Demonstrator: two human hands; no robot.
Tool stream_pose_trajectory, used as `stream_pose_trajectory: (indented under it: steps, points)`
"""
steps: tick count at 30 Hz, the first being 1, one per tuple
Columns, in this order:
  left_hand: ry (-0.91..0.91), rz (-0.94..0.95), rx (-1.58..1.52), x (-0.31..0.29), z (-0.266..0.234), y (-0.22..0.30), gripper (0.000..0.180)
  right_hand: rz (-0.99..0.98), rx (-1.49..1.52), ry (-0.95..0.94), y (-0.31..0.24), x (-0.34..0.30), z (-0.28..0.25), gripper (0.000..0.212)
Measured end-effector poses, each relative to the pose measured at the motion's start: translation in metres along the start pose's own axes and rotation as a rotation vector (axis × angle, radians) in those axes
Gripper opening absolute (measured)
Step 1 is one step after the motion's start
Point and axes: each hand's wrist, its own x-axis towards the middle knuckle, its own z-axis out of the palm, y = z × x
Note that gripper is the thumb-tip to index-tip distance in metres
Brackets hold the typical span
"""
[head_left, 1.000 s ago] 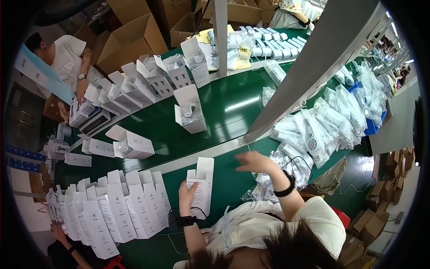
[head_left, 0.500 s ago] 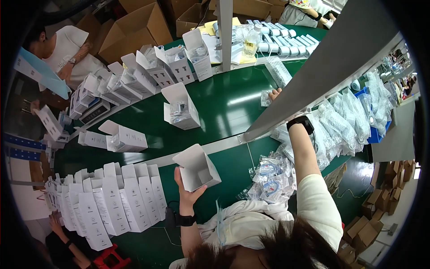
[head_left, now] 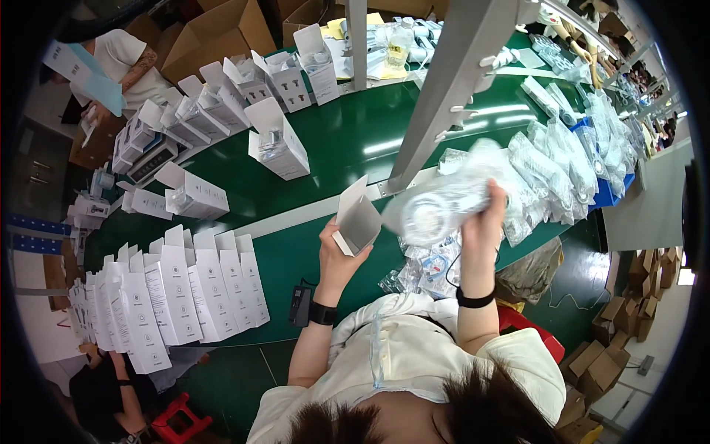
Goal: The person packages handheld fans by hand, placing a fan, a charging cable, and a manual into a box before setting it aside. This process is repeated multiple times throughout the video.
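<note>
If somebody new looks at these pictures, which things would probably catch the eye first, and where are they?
Probably the plastic-wrapped item, blurred, in the grip of the right hand just right of centre, with the open white box in the left hand beside it. Next, likely the row of tall white boxes at lower left and the heap of wrapped packages on the right.

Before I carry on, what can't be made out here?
Head view:
Wrapped item in the right hand: fine details blurred.
Open box in the left hand: underside hidden by its own walls.
Upper-left co-worker: head mostly hidden by the light-blue sheet.
White boxes at lower left: print too small.
</note>
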Motion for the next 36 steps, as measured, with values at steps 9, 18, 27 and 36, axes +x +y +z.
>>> stream_pose_trajectory:
  steps: [9, 18, 27, 36]
  points:
    - [0.129, 0.177, 0.106, -0.022, 0.002, -0.019, 0.077, -0.77, -1.068, -0.823, 0.092, -0.054, 0.019, 0.032]
    - [0.253, 0.091, -0.145, -0.037, -0.022, -0.044, 0.078, -0.398, -2.081, -0.952, 0.082, 0.029, -0.108, 0.046]
    - [0.194, 0.029, 0.251, -0.022, -0.049, 0.03, 0.04, -0.29, -1.996, -1.239, 0.087, 0.051, -0.114, 0.035]
    - [0.275, -0.184, 0.27, -0.003, -0.056, 0.03, 0.012, -0.633, -0.753, -1.059, 0.078, -0.054, 0.007, 0.025]
